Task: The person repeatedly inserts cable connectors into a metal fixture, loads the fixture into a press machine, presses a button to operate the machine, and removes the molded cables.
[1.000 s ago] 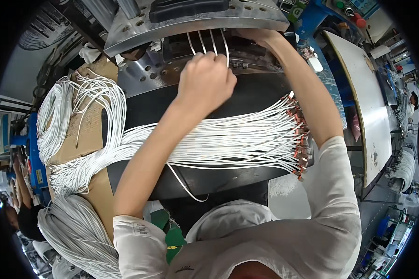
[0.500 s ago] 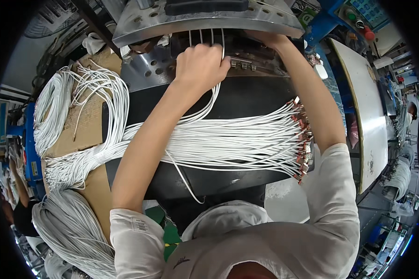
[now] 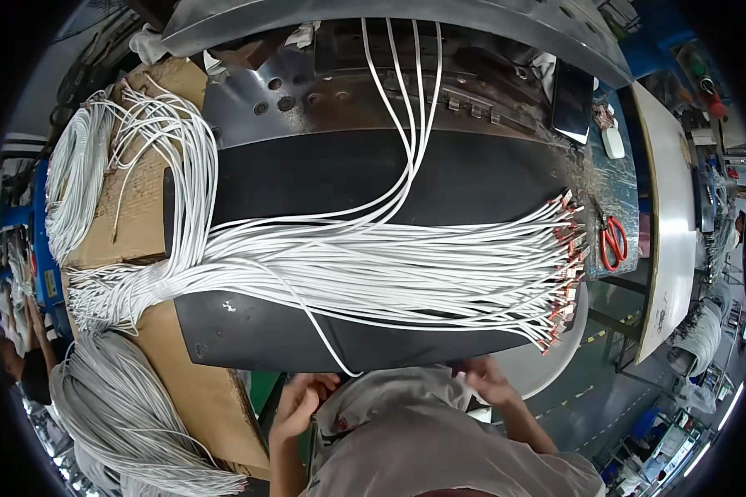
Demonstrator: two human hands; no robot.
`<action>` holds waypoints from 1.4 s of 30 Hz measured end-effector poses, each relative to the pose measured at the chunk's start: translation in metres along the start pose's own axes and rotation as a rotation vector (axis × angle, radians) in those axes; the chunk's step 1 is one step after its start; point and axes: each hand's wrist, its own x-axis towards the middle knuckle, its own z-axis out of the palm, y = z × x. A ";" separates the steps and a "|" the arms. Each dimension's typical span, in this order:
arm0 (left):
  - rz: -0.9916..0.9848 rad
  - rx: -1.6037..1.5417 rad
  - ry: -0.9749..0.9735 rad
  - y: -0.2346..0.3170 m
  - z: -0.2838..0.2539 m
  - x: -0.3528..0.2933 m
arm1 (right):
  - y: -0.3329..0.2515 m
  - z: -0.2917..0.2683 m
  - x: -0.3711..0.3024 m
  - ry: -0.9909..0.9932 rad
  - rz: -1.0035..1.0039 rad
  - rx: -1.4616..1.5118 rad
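Observation:
Below the table's near edge, my left hand (image 3: 301, 403) is beside the grey cloth (image 3: 381, 402) over my lap. Its fingers are curled, and what they hold, if anything, is hidden. My right hand (image 3: 486, 381) is low on the other side of that cloth, its fingers smeared by motion. Neither hand touches the white cables (image 3: 389, 269), which lie bundled across the black mat (image 3: 307, 178). Their right ends carry small copper-coloured and pale connectors (image 3: 565, 282). Several cables (image 3: 413, 91) rise from the bundle to beneath the metal machine plate (image 3: 373, 29). One loose cable end hangs toward me.
Coiled white cables (image 3: 79, 178) lie on cardboard (image 3: 141, 219) at the left, with a large grey-white bundle (image 3: 128, 406) nearer me. Red-handled scissors (image 3: 612, 243) and a dark phone-like slab (image 3: 572, 99) are at the right. A long white board (image 3: 667, 232) stands beyond them.
Both hands have left the machine and come down to my lap. The left hand has let go of the raised cables, which now stand unheld under the plate. The view has shifted too.

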 end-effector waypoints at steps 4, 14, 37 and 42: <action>-0.093 -0.041 0.472 -0.092 -0.016 0.027 | 0.088 -0.087 -0.033 0.837 -0.141 -0.349; 0.139 -0.317 0.525 -0.048 0.007 0.038 | 0.080 -0.056 0.005 0.877 -0.340 0.276; 1.092 1.368 -0.051 0.211 0.095 0.168 | -0.057 0.103 0.099 -0.797 0.238 -0.944; 1.027 1.578 0.231 0.255 -0.008 0.198 | -0.207 0.112 0.061 -0.345 -0.348 -1.426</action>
